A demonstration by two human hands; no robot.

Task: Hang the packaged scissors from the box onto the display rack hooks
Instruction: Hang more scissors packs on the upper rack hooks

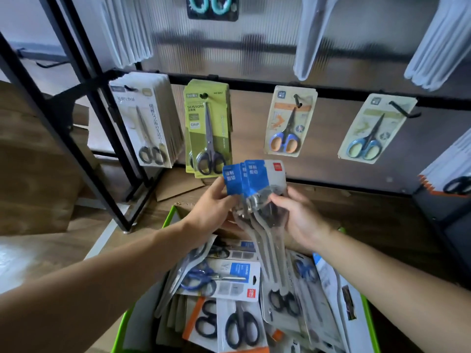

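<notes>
Indoors, wooden floor, rack, packaged scissors

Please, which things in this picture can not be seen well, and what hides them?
Head view:
- Blue-topped packs: their count is unclear; they overlap, and the left hand and right hand cover their middles.
- Teal-handled scissors: cut off by the top edge.
- Green box: lower layers hidden under the upper packs.
- Print on the hanging packs: too small and blurred.
</notes>
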